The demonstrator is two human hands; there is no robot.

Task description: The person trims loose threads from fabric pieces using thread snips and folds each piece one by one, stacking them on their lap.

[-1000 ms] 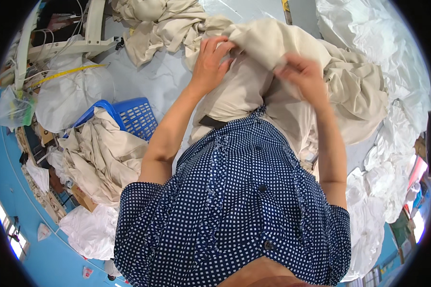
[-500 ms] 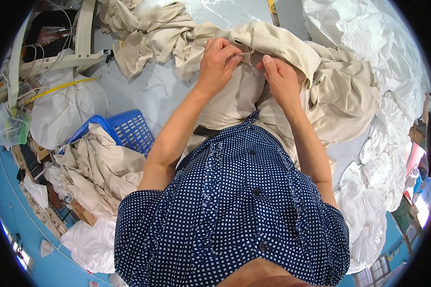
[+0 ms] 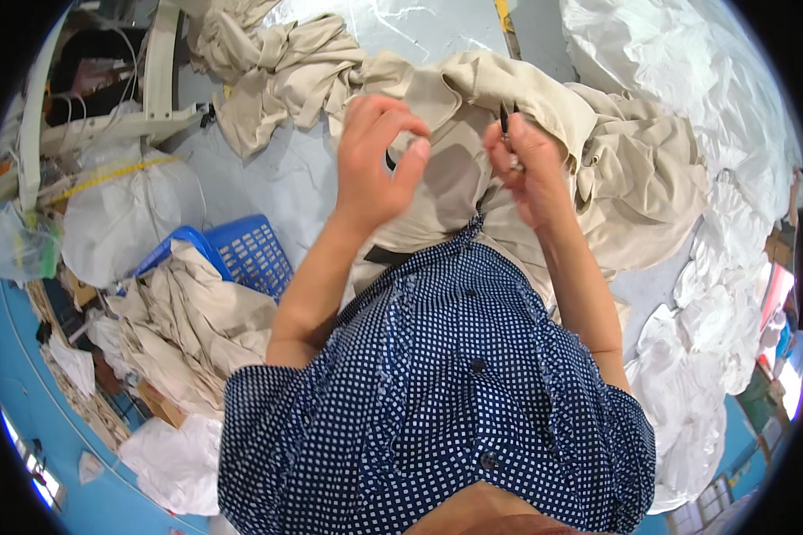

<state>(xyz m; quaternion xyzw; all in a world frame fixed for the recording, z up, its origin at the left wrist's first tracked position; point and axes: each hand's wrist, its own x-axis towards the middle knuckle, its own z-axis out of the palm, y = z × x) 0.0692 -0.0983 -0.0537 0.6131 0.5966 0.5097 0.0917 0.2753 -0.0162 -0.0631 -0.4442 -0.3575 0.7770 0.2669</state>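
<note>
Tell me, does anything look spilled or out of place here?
Yes, mildly: beige cloth bulges over the rim of the blue basket on the left, so it looks half spilled. No damage stands out.

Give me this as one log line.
left hand: open, over beige fabric | right hand: gripping dark pointed tool | blue basket: off left

Blue basket [image 3: 252,254], yellow tape measure [image 3: 119,176]

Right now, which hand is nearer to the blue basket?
Left. The left hand is above and right of the blue basket in view; the right hand is farther right, over the beige cloth.
</note>
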